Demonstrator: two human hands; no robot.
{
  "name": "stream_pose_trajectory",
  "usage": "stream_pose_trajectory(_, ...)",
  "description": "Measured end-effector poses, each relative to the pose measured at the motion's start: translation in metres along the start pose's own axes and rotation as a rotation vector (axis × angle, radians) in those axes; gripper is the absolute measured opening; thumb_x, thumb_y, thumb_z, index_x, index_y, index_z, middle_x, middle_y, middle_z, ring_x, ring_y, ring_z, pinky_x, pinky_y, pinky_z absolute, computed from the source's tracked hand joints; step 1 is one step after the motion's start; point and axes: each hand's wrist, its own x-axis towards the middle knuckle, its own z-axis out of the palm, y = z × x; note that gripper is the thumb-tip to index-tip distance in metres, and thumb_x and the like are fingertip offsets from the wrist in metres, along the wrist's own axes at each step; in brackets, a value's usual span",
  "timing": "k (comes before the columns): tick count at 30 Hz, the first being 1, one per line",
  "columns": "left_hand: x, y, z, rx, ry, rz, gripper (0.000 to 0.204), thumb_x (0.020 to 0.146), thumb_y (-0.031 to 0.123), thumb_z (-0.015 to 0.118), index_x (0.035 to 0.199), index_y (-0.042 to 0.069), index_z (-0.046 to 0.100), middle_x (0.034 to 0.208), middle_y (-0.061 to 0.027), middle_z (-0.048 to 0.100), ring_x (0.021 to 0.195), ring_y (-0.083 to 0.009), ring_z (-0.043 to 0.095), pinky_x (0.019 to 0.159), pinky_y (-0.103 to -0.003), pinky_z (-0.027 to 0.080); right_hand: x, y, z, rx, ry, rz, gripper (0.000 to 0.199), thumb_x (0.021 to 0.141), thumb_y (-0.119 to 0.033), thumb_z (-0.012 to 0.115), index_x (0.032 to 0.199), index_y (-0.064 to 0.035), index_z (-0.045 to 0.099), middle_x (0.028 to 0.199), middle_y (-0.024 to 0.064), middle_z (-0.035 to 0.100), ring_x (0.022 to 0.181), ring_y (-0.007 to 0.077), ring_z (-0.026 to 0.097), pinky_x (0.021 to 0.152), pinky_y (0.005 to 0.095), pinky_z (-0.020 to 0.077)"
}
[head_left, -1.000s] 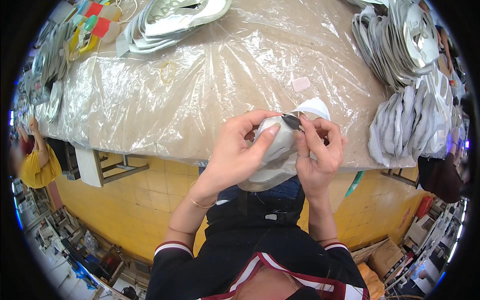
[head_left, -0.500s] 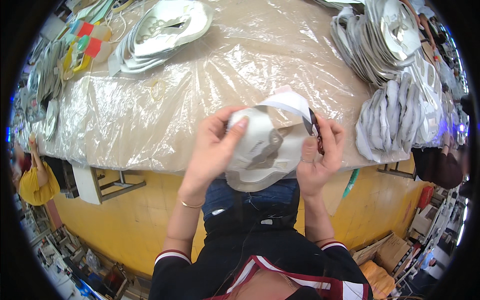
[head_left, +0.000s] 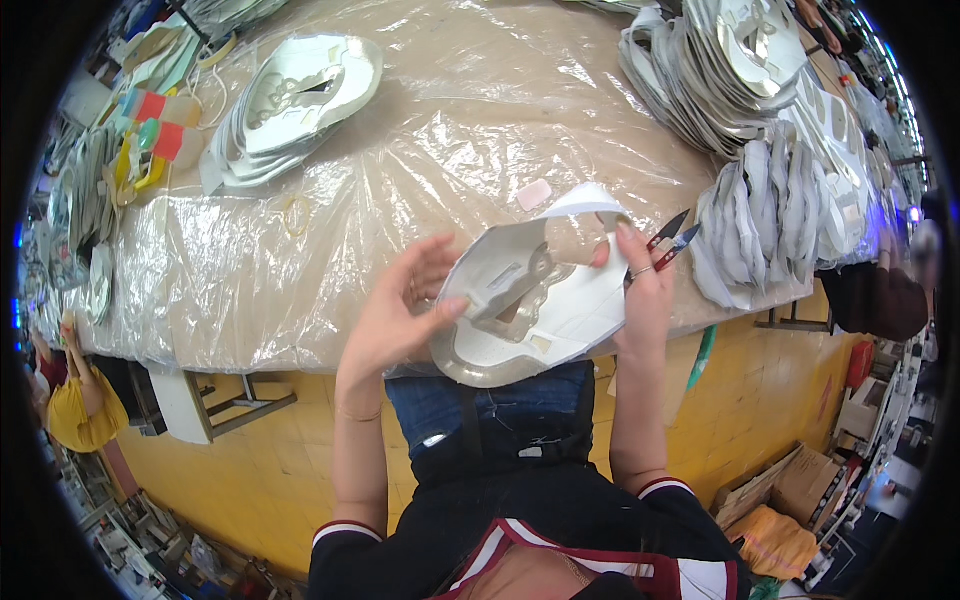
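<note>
A white and grey shoe upper [head_left: 560, 320] is held between my hands above the table's near edge, its grey inner side and central opening facing up. My left hand [head_left: 385, 310] is at its left rim, the thumb over the edge and the slightly blurred fingers loosely curled beside it. At the right side my right hand [head_left: 645, 290] pinches the upper. Tucked in that same hand are thread snips [head_left: 672, 245], their dark blades apart and pointing away to the upper right. A small pink rectangular piece [head_left: 535, 195] lies on the table just beyond the upper.
Clear plastic film covers the brown table [head_left: 480, 120]. Stacked shoe uppers lie at the far left [head_left: 290, 110] and right, with grey padded pieces [head_left: 765, 220] nearer. Red-banded bottles [head_left: 165, 140] stand at left. Other people are at both sides.
The shoe upper has turned and tilted, showing more of its grey inside. My left hand has shifted left and loosened its fingers. The snips' blades now stick out, and the pink piece shows separately.
</note>
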Motion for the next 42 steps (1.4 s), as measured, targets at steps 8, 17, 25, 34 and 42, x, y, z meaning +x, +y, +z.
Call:
stream_pose_trajectory(8, -0.013, 0.024, 0.029, 0.626, 0.303, 0.29, 0.082, 0.075, 0.025, 0.081, 0.143, 0.006, 0.04, 0.144, -0.018, 0.043, 0.134, -0.0329, 0.04, 0.104, -0.042, 0.036, 0.002, -0.001, -0.008, -0.038, -0.11, 0.168, 0.022, 0.097, -0.022, 0.059, 0.096, -0.0006, 0.064, 0.069, 0.0066, 0.065, 0.063, 0.0121, 0.061, 0.058, 0.0253, 0.0502)
stream_pose_trajectory(17, 0.014, 0.069, 0.04, 0.589, -0.001, 0.345, 0.013, 0.09, 0.009, 0.064, 0.099, 0.001, 0.067, 0.078, -0.0059, 0.068, 0.072, -0.0115, 0.063, 0.061, -0.026, 0.048, 0.003, -0.01, 0.01, -0.155, -0.545, 0.216, 0.025, 0.093, -0.026, 0.066, 0.099, -0.0013, 0.066, 0.076, 0.0001, 0.064, 0.066, 0.0068, 0.051, 0.064, 0.0224, 0.0425)
stream_pose_trajectory(25, 0.028, 0.037, -0.004, 0.326, 0.369, 0.036, 0.018, 0.096, 0.016, 0.056, 0.103, 0.002, 0.064, 0.086, -0.0122, 0.069, 0.081, -0.0198, 0.067, 0.07, -0.031, 0.049, 0.009, 0.019, 0.01, -0.526, -0.525, 0.029, 0.021, 0.086, -0.009, 0.072, 0.104, 0.0008, 0.067, 0.086, -0.0019, 0.061, 0.068, 0.0037, 0.043, 0.063, 0.0215, 0.0368)
stream_pose_trajectory(34, -0.011, 0.06, 0.017, 0.814, 0.078, 0.462, 0.037, 0.088, 0.02, 0.067, 0.122, 0.006, 0.059, 0.093, -0.0135, 0.067, 0.092, -0.0333, 0.065, 0.087, -0.043, 0.045, 0.006, 0.004, 0.01, -0.426, -0.738, 0.015, 0.012, 0.092, -0.011, 0.064, 0.09, 0.0006, 0.063, 0.07, -0.0036, 0.053, 0.066, 0.0045, 0.043, 0.059, 0.023, 0.0368)
stream_pose_trajectory(42, -0.017, 0.048, 0.016, -0.144, 0.018, -0.205, 0.026, 0.088, 0.016, 0.071, 0.099, -0.007, 0.069, 0.077, -0.0083, 0.071, 0.071, -0.0075, 0.064, 0.064, -0.023, 0.051, -0.001, -0.007, 0.04, -1.144, -0.116, -0.845, 0.042, 0.082, -0.021, 0.071, 0.121, -0.0106, 0.062, 0.101, 0.0096, 0.055, 0.078, 0.0228, 0.056, 0.082, 0.0359, 0.0365)
